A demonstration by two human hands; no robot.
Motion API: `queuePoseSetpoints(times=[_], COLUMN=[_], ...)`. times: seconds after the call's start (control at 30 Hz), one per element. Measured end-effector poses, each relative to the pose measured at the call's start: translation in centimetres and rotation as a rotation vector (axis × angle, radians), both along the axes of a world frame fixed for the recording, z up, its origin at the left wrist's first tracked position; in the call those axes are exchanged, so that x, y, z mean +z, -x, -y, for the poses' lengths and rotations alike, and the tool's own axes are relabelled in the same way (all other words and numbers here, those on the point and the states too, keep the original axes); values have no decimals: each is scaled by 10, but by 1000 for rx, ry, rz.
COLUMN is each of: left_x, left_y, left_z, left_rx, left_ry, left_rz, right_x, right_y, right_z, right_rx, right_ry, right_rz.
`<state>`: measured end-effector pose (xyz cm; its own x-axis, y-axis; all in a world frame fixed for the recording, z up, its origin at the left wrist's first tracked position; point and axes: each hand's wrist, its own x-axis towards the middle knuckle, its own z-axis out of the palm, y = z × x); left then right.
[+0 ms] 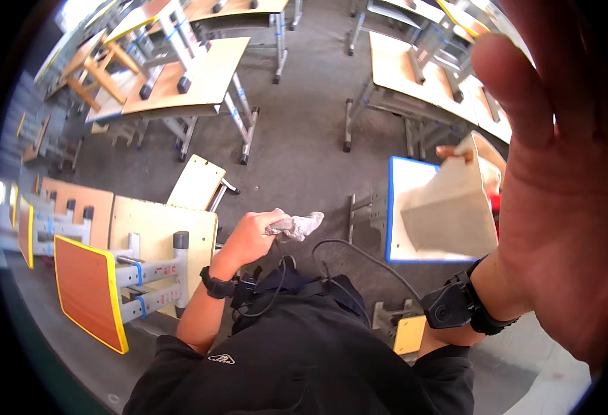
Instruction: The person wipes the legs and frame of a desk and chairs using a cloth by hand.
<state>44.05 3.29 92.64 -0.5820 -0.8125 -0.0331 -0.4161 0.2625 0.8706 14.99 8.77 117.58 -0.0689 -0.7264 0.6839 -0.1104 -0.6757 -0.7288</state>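
Observation:
My left hand [246, 241] is closed around a crumpled grey-white cloth [295, 227], whose loose end sticks out to the right over the floor. My right hand [568, 200] is raised very close to the camera, with its thumb standing apart and its palm showing. It holds nothing that I can see, and part of its fingers runs into the dark rim. Behind it, a beige, folded board-like piece [449, 204] lies over a white desk top with a blue edge [389, 214]. A small bit of what looks like fingers [445, 151] shows at its top edge.
Upturned stools rest on wooden desks on both sides, among them a yellow-edged stool [86, 287] near my left arm. A stool with a pale seat [197, 181] stands by the aisle. Black cables [380, 259] run near my wrists. The grey floor [297, 138] stretches ahead.

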Motion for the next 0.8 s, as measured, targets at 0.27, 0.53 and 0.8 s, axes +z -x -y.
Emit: queuePoseSetpoints(times=[0.27, 0.53, 0.8], left_x=[-8, -9, 14], left_y=[-30, -22, 8], left_z=[85, 186, 299], left_rx=[254, 603, 824], left_ry=[-16, -47, -99], left_rz=[23, 151, 186], right_x=[-11, -34, -45], right_y=[-12, 30, 36], right_z=[185, 382, 552], right_rx=[309, 490, 648], right_ry=[-9, -33, -64], right_rz=[-58, 43, 84])
